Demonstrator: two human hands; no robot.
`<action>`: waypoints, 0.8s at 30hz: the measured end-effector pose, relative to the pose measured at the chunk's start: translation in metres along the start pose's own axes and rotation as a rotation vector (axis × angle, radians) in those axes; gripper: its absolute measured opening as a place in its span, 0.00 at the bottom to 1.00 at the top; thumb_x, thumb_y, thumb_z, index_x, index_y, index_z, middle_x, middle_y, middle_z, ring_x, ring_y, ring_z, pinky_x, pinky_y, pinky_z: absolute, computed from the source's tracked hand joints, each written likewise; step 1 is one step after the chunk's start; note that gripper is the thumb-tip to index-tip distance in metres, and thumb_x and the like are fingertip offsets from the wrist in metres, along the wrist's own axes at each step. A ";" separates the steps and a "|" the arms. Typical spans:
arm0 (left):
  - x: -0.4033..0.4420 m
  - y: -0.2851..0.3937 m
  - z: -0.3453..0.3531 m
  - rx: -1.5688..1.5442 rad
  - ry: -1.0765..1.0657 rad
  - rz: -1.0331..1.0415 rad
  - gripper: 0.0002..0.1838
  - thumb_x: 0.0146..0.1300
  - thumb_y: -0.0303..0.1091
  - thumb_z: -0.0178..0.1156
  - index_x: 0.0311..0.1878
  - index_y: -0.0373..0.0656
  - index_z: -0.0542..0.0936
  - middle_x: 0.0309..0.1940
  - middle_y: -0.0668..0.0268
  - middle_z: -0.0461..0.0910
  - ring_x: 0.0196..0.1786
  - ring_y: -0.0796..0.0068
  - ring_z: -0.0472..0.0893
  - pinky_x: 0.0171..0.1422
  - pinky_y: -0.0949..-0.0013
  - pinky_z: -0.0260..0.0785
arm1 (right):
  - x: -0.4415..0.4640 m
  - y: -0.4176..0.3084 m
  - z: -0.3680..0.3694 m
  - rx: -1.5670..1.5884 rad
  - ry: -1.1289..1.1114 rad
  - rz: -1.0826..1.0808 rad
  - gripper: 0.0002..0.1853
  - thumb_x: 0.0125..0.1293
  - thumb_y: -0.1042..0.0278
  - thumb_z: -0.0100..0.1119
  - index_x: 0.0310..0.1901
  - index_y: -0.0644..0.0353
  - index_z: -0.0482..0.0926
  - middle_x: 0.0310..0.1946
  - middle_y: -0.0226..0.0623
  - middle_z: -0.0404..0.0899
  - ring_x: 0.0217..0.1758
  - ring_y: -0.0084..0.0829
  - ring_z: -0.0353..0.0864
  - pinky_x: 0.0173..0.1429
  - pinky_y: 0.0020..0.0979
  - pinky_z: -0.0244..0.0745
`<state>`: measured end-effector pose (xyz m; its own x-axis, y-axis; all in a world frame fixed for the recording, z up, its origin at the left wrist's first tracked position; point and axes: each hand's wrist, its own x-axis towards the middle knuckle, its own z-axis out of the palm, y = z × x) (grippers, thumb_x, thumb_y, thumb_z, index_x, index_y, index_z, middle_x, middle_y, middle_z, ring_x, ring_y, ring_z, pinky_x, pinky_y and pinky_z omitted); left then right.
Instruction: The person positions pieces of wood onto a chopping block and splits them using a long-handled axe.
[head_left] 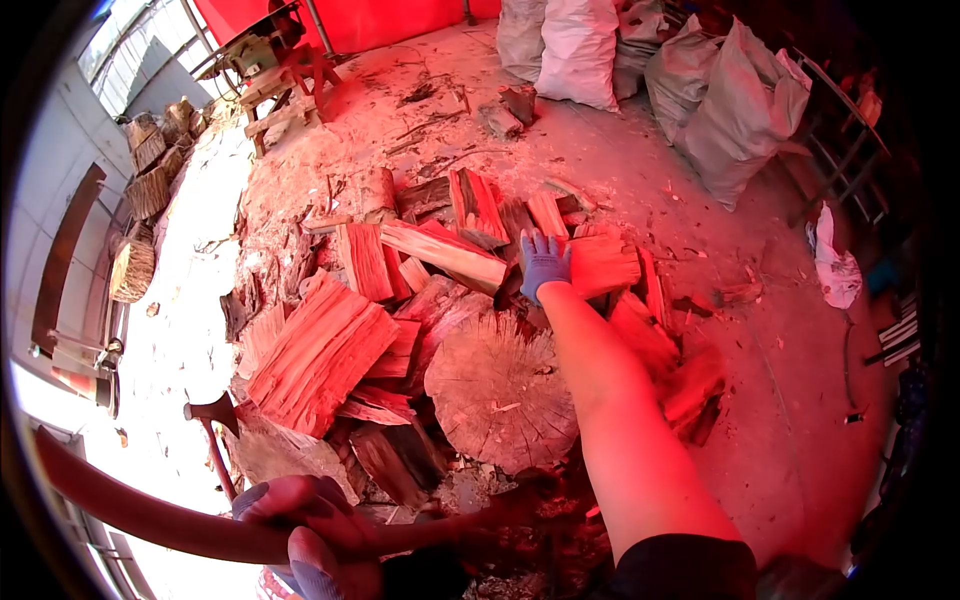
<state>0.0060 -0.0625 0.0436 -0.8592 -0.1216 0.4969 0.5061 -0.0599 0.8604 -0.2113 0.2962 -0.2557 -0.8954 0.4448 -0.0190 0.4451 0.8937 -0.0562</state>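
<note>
My left hand [310,520], in a grey-blue glove, is wrapped round a long curved wooden axe handle [150,510] that crosses the bottom of the view. Its far end runs into dark shadow, where I cannot make out the head. My right hand [545,265], gloved too, reaches forward with spread fingers over the split firewood. It lies beside a split log [605,265] on its right and near the end of a long split piece [445,255] on its left. Closer to me stands a round chopping block [505,395] with a cracked top.
A wide split log [322,355] leans left of the block. Beyond it is a second axe [212,412], upright. Round logs [133,270] line the left wall. Full sacks [740,110] stand at the back right, and a machine on a stand [270,70] at the back left.
</note>
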 end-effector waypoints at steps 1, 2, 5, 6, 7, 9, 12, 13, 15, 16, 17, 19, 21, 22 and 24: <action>0.001 0.000 -0.001 -0.002 0.002 -0.002 0.21 0.73 0.48 0.53 0.56 0.40 0.72 0.19 0.74 0.63 0.20 0.82 0.62 0.26 0.77 0.53 | 0.001 0.006 -0.003 -0.039 -0.006 -0.041 0.61 0.51 0.48 0.74 0.81 0.45 0.43 0.79 0.36 0.50 0.83 0.45 0.46 0.82 0.58 0.41; 0.002 0.000 -0.001 0.007 -0.002 -0.017 0.21 0.72 0.49 0.54 0.56 0.40 0.72 0.19 0.75 0.63 0.19 0.82 0.62 0.26 0.77 0.54 | -0.005 0.008 -0.017 -0.084 -0.015 -0.083 0.61 0.50 0.51 0.74 0.81 0.47 0.44 0.77 0.37 0.54 0.82 0.45 0.50 0.82 0.57 0.41; 0.005 0.005 0.001 0.016 -0.009 -0.034 0.21 0.72 0.49 0.55 0.56 0.41 0.72 0.19 0.75 0.63 0.18 0.81 0.62 0.25 0.78 0.56 | -0.019 0.010 -0.039 -0.171 -0.083 -0.140 0.51 0.48 0.55 0.73 0.74 0.52 0.57 0.68 0.39 0.64 0.75 0.44 0.59 0.80 0.55 0.46; 0.003 0.008 0.001 0.026 -0.026 -0.040 0.22 0.72 0.49 0.55 0.55 0.41 0.72 0.19 0.74 0.64 0.18 0.81 0.63 0.25 0.78 0.57 | -0.025 0.011 -0.041 -0.243 -0.130 -0.165 0.47 0.47 0.55 0.73 0.70 0.54 0.62 0.65 0.40 0.66 0.72 0.44 0.62 0.78 0.56 0.49; 0.002 0.009 0.000 0.020 -0.021 -0.046 0.22 0.72 0.49 0.55 0.55 0.41 0.72 0.19 0.74 0.64 0.18 0.81 0.63 0.25 0.78 0.57 | -0.031 0.014 -0.046 -0.254 -0.133 -0.166 0.47 0.47 0.55 0.73 0.70 0.54 0.62 0.65 0.40 0.66 0.72 0.44 0.62 0.78 0.56 0.49; -0.001 0.011 -0.005 0.007 -0.066 -0.048 0.22 0.71 0.49 0.56 0.55 0.40 0.72 0.18 0.73 0.65 0.19 0.81 0.64 0.25 0.78 0.59 | -0.048 0.025 -0.056 -0.182 -0.112 -0.230 0.35 0.51 0.60 0.69 0.62 0.55 0.70 0.61 0.41 0.69 0.67 0.44 0.66 0.75 0.54 0.55; -0.005 0.017 -0.009 0.000 -0.062 -0.097 0.22 0.71 0.48 0.57 0.56 0.39 0.72 0.18 0.73 0.65 0.19 0.80 0.65 0.25 0.77 0.59 | -0.084 0.065 -0.073 -0.073 -0.001 -0.283 0.34 0.49 0.59 0.72 0.58 0.56 0.71 0.59 0.43 0.68 0.66 0.45 0.66 0.72 0.48 0.61; -0.007 0.017 -0.012 -0.009 -0.066 -0.104 0.22 0.71 0.48 0.57 0.56 0.39 0.72 0.18 0.73 0.65 0.19 0.80 0.65 0.25 0.77 0.59 | -0.100 0.085 -0.075 -0.030 0.059 -0.309 0.36 0.46 0.57 0.75 0.57 0.58 0.71 0.58 0.44 0.68 0.66 0.45 0.65 0.71 0.42 0.63; -0.009 0.015 -0.016 0.056 -0.002 -0.078 0.22 0.71 0.47 0.57 0.56 0.39 0.71 0.18 0.72 0.65 0.18 0.79 0.65 0.25 0.78 0.59 | -0.134 0.124 -0.078 0.019 0.157 -0.320 0.36 0.46 0.57 0.77 0.56 0.58 0.71 0.58 0.45 0.68 0.66 0.45 0.66 0.71 0.42 0.64; -0.009 0.016 -0.016 0.048 -0.008 -0.085 0.22 0.71 0.47 0.57 0.56 0.39 0.71 0.18 0.72 0.65 0.18 0.79 0.65 0.25 0.78 0.59 | -0.154 0.144 -0.078 0.077 0.252 -0.344 0.37 0.45 0.57 0.78 0.56 0.59 0.70 0.58 0.45 0.68 0.65 0.46 0.66 0.71 0.41 0.65; -0.010 0.017 -0.016 0.040 0.003 -0.097 0.22 0.71 0.47 0.56 0.55 0.39 0.71 0.18 0.72 0.66 0.18 0.79 0.65 0.25 0.77 0.59 | -0.172 0.168 -0.068 0.119 0.296 -0.310 0.37 0.46 0.57 0.79 0.55 0.59 0.70 0.59 0.45 0.67 0.63 0.45 0.68 0.69 0.41 0.67; -0.012 0.018 -0.019 0.023 0.008 -0.114 0.22 0.71 0.48 0.56 0.55 0.38 0.71 0.18 0.71 0.67 0.18 0.79 0.66 0.25 0.77 0.59 | -0.217 0.209 -0.049 0.150 0.340 -0.268 0.37 0.46 0.57 0.79 0.55 0.59 0.70 0.59 0.45 0.66 0.62 0.45 0.69 0.68 0.41 0.69; -0.017 0.015 -0.025 0.044 -0.062 -0.104 0.22 0.72 0.48 0.54 0.56 0.38 0.70 0.19 0.71 0.68 0.18 0.79 0.65 0.26 0.76 0.60 | -0.253 0.242 -0.042 0.453 0.098 0.085 0.36 0.49 0.56 0.81 0.54 0.62 0.70 0.54 0.47 0.70 0.55 0.44 0.73 0.65 0.41 0.71; -0.017 0.018 -0.023 0.035 -0.064 -0.111 0.22 0.72 0.48 0.54 0.56 0.38 0.70 0.19 0.71 0.68 0.18 0.79 0.65 0.26 0.76 0.60 | -0.246 0.269 -0.020 0.444 0.098 0.092 0.36 0.49 0.56 0.81 0.54 0.62 0.70 0.54 0.47 0.70 0.55 0.44 0.73 0.65 0.41 0.71; -0.019 0.024 -0.016 0.043 -0.094 -0.112 0.23 0.72 0.48 0.54 0.56 0.38 0.70 0.19 0.71 0.68 0.20 0.81 0.65 0.28 0.77 0.60 | -0.225 0.319 0.044 1.445 0.253 0.581 0.36 0.50 0.53 0.81 0.53 0.64 0.71 0.43 0.40 0.75 0.46 0.37 0.77 0.57 0.37 0.75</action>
<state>0.0351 -0.0778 0.0528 -0.9144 -0.0236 0.4042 0.4048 -0.0249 0.9141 0.1320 0.4789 -0.3132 -0.5216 0.8234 -0.2236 0.1976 -0.1384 -0.9705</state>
